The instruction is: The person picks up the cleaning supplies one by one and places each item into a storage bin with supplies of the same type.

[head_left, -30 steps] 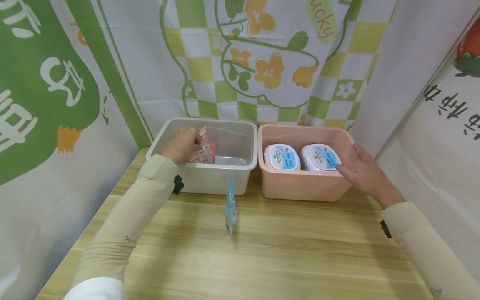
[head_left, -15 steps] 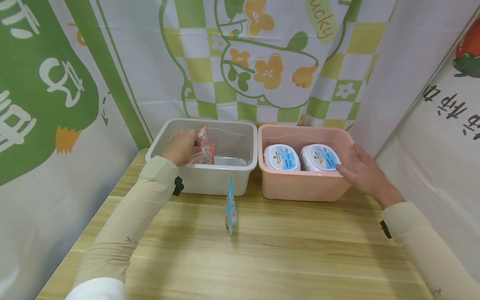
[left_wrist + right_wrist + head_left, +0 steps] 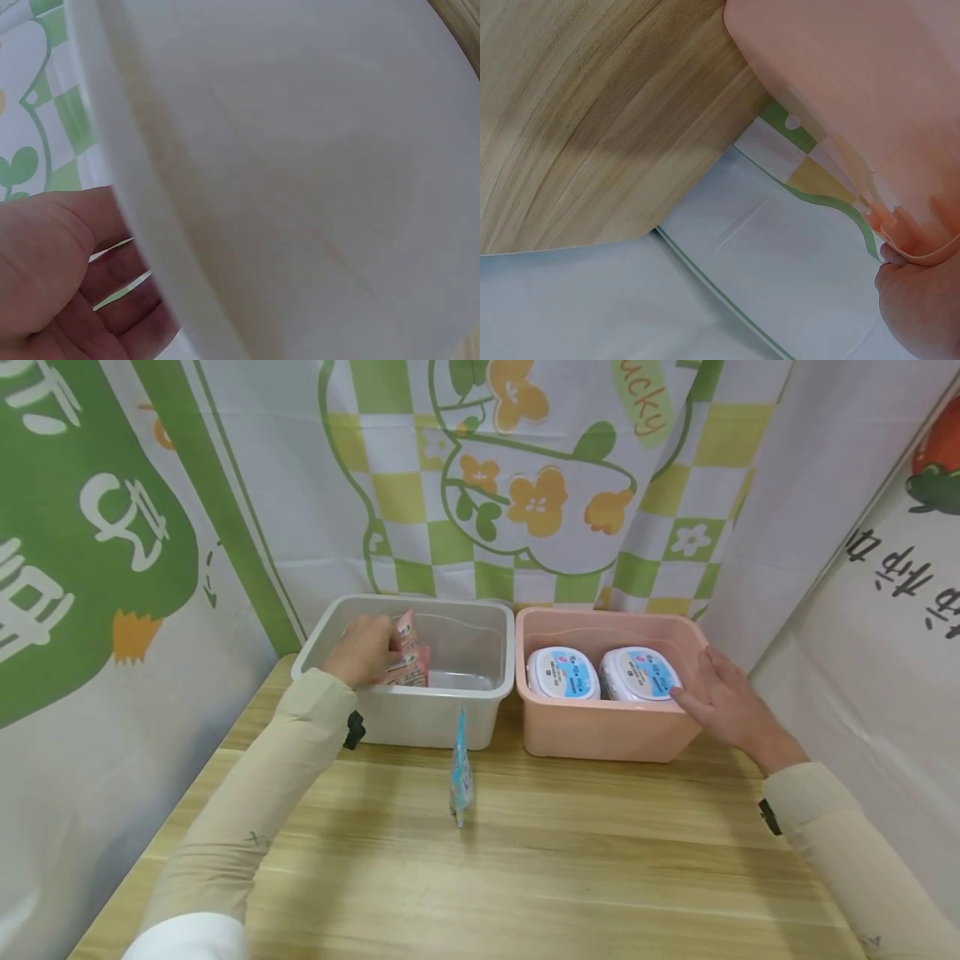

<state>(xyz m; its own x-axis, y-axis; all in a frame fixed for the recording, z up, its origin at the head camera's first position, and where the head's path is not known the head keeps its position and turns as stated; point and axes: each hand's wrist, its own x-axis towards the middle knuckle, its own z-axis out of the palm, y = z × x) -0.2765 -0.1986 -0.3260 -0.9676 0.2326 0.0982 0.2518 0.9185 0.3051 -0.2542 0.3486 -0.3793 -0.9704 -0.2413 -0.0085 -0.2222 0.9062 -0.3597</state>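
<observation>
My left hand [image 3: 362, 652] reaches over the front rim of the light grey bin [image 3: 427, 717]. Its curled fingers pinch a pink printed packet [image 3: 407, 628] inside; another pink packet [image 3: 420, 670] lies against it. In the left wrist view the bin's wall [image 3: 315, 180] hides the fingertips and packets. My right hand [image 3: 738, 710] rests on the right front corner of the pink bin [image 3: 600, 731], fingers straight along the side, thumb over the front rim. Two white-lidded tubs [image 3: 564, 674] with blue labels sit in that bin, the right tub [image 3: 641, 675] near my thumb.
A slim blue packet [image 3: 461, 777] stands edge-on on the wooden table [image 3: 525, 877], in front of the grey bin. Both bins stand side by side against the patterned cloth [image 3: 540, 485] at the back. White printed cloths hang at both sides.
</observation>
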